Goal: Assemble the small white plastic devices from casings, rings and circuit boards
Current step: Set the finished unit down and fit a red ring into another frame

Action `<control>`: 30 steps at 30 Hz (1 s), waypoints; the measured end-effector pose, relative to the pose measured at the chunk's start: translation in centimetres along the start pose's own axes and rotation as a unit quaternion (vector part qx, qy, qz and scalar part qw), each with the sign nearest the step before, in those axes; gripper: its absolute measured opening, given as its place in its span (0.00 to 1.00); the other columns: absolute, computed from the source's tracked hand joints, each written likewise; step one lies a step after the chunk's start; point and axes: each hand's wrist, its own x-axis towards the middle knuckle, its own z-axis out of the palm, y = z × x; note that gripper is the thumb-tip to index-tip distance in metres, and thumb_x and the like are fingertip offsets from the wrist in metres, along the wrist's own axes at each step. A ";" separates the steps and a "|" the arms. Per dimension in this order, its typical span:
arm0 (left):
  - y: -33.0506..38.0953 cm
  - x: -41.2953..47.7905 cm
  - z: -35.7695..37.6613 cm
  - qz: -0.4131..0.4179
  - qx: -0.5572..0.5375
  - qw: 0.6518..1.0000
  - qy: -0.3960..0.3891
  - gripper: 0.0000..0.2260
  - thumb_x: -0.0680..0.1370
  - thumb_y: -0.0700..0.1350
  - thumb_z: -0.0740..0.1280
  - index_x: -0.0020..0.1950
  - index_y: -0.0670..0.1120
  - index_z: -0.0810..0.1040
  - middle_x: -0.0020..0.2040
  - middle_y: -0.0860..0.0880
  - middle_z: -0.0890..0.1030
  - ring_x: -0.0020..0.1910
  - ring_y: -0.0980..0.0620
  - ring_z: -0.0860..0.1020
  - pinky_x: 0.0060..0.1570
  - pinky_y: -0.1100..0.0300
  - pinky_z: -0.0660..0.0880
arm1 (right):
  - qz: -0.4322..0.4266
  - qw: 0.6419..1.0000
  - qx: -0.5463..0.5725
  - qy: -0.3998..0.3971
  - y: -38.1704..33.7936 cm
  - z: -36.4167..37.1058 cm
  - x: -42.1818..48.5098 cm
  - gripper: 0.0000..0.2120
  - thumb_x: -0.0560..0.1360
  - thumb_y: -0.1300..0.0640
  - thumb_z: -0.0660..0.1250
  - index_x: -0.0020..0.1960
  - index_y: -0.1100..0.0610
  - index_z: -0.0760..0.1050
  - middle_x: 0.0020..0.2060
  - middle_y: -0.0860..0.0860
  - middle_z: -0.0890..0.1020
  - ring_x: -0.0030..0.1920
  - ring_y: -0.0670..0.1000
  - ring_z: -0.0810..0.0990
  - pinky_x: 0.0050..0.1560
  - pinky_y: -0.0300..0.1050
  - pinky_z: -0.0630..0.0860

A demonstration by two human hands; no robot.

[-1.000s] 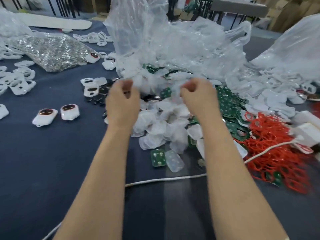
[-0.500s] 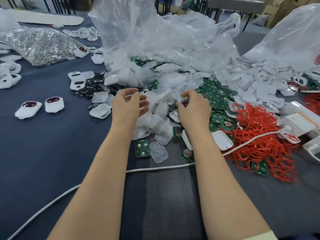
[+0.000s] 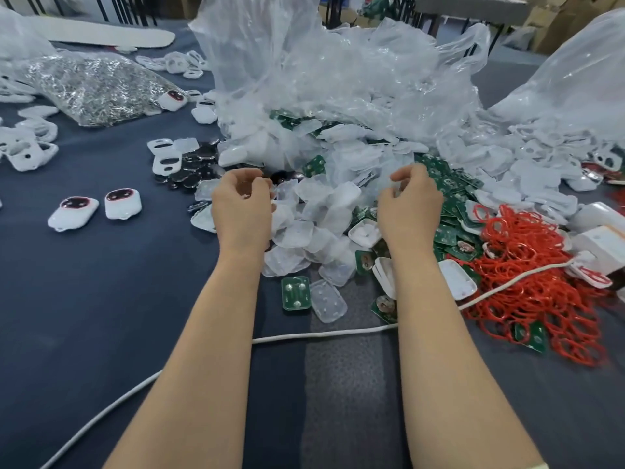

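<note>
My left hand hovers over the left edge of a heap of translucent covers, its fingers loosely curled and holding nothing I can see. At the heap's right side, my right hand has its fingers curled against translucent pieces; a grip is unclear. Green circuit boards spill out beside it, and one single board lies nearer me. Red rings are piled at the right. A white casing lies by my right forearm. Two assembled devices sit at the left.
An emptied clear plastic bag slumps behind the heap, with another bag at the right. A white cord crosses the dark cloth under my forearms. A bag of shiny metal parts, black discs and holed casings lie at the left.
Both hands let go of the raised plastic bag, came down toward me and spread apart over the heap. More covers and boards now lie spilled on the cloth.
</note>
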 end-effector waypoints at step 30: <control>-0.1 8.3 0.5 0.087 0.504 0.859 0.031 0.15 0.81 0.46 0.57 0.66 0.51 0.74 0.65 0.43 0.71 0.66 0.41 0.67 0.64 0.48 0.61 | -0.099 0.938 0.211 -0.257 -11.5 9.5 0.6 0.16 0.77 0.67 0.57 0.60 0.59 0.76 0.56 0.54 0.81 0.59 0.51 0.77 0.62 0.41 0.70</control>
